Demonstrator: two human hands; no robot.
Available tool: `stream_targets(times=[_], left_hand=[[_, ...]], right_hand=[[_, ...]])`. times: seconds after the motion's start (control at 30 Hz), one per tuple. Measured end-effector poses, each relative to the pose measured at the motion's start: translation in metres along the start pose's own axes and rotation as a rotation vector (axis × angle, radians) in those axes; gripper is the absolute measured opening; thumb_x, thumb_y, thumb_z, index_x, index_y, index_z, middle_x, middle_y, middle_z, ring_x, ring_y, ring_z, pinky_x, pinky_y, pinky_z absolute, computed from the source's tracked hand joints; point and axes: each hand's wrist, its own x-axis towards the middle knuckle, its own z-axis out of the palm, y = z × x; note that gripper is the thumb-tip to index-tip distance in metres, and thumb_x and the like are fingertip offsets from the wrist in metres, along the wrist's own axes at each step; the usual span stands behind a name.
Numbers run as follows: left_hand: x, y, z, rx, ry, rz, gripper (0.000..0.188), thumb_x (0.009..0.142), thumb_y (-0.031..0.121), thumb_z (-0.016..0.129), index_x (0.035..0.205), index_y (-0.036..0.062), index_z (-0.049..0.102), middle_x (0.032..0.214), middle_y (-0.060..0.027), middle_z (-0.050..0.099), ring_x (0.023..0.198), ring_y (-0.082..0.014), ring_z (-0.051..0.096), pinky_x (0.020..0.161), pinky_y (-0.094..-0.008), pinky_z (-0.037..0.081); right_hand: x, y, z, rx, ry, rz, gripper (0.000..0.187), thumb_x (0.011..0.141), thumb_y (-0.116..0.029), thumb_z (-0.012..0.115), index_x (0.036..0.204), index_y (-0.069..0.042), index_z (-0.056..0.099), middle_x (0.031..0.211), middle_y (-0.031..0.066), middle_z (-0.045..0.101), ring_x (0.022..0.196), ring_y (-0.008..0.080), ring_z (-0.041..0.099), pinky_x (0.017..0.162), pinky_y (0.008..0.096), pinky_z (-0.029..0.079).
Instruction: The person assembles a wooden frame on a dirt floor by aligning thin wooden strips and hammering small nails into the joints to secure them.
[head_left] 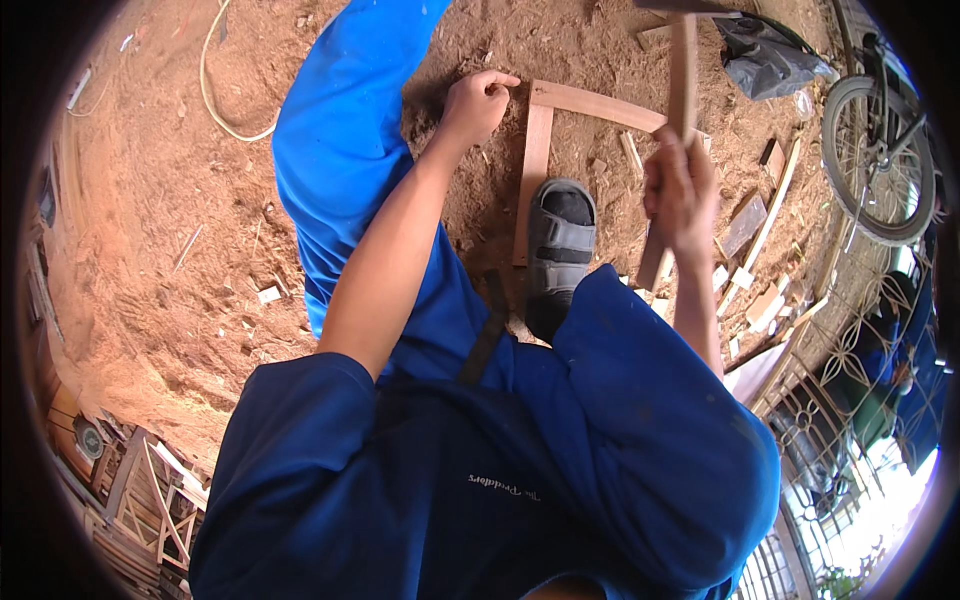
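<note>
On the ground lies a wooden frame (592,103) of flat strips joined at a corner. My left hand (478,108) is closed in a pinch beside that far left corner, its index finger reaching toward the wood. Whatever it pinches, if anything, is too small to make out. My right hand (683,195) grips a hammer (683,70) by its wooden handle, raised over the frame's right side. The dark hammer head is cut by the upper edge of the view. My sandalled foot (562,245) rests along the frame's left strip.
Wood offcuts (765,305) and long thin strips lie to the right on sawdust-covered ground. Beyond them are a bicycle wheel (880,160), a dark plastic bag (770,65) and a metal grille (835,375). A pale cord (207,85) curves at far left; stacked timber (130,500) stands lower left.
</note>
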Motion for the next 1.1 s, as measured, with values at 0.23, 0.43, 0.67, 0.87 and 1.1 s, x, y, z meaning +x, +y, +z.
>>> stream_targets(times=[0.23, 0.43, 0.67, 0.87, 1.1], left_hand=[[0.01, 0.0, 0.009, -0.336, -0.016, -0.121, 0.03, 0.092, 0.007, 0.056, 0.115, 0.0046, 0.076, 0.089, -0.0068, 0.075, 0.071, -0.0118, 0.066, 0.066, -0.03, 0.053], [0.005, -0.002, -0.002, -0.229, 0.022, -0.18, 0.027, 0.094, 0.006, 0.058, 0.113, 0.0044, 0.076, 0.093, -0.006, 0.075, 0.075, -0.0109, 0.067, 0.067, -0.0266, 0.052], [0.006, 0.019, -0.003, -0.59, -0.023, -0.252, 0.028, 0.098, 0.008, 0.056, 0.122, 0.0035, 0.07, 0.102, -0.0024, 0.069, 0.078, -0.0087, 0.062, 0.066, -0.0225, 0.048], [0.004, 0.015, -0.006, -0.57, 0.018, -0.25, 0.027, 0.098, 0.008, 0.056, 0.121, 0.0048, 0.071, 0.108, -0.0035, 0.069, 0.078, -0.009, 0.062, 0.067, -0.0227, 0.049], [0.002, 0.023, -0.001, -0.553, 0.057, -0.259, 0.026, 0.098, 0.005, 0.054, 0.117, 0.0038, 0.071, 0.103, -0.0037, 0.069, 0.076, -0.0093, 0.062, 0.065, -0.0228, 0.049]], right_hand=[[0.016, 0.067, -0.022, -0.431, -0.251, -0.039, 0.03, 0.109, -0.03, 0.05, 0.097, -0.005, 0.06, 0.071, 0.0067, 0.061, 0.053, 0.0121, 0.053, 0.039, 0.0322, 0.04], [0.01, -0.022, -0.029, -0.282, -0.078, -0.067, 0.034, 0.109, -0.036, 0.051, 0.101, -0.004, 0.061, 0.069, 0.0014, 0.058, 0.052, 0.0082, 0.049, 0.043, 0.0254, 0.04], [0.025, 0.07, -0.002, -0.544, -0.238, -0.188, 0.03, 0.109, -0.028, 0.049, 0.095, -0.002, 0.056, 0.066, 0.0088, 0.061, 0.051, 0.0185, 0.055, 0.042, 0.0372, 0.044], [0.019, 0.024, -0.019, -0.467, -0.108, -0.019, 0.032, 0.109, -0.033, 0.052, 0.094, -0.005, 0.059, 0.065, 0.0059, 0.06, 0.051, 0.0153, 0.053, 0.043, 0.0356, 0.041], [-0.003, 0.05, 0.012, -0.221, -0.039, -0.174, 0.033, 0.11, -0.033, 0.049, 0.097, -0.003, 0.053, 0.062, 0.0072, 0.061, 0.047, 0.0172, 0.056, 0.04, 0.0371, 0.043]])
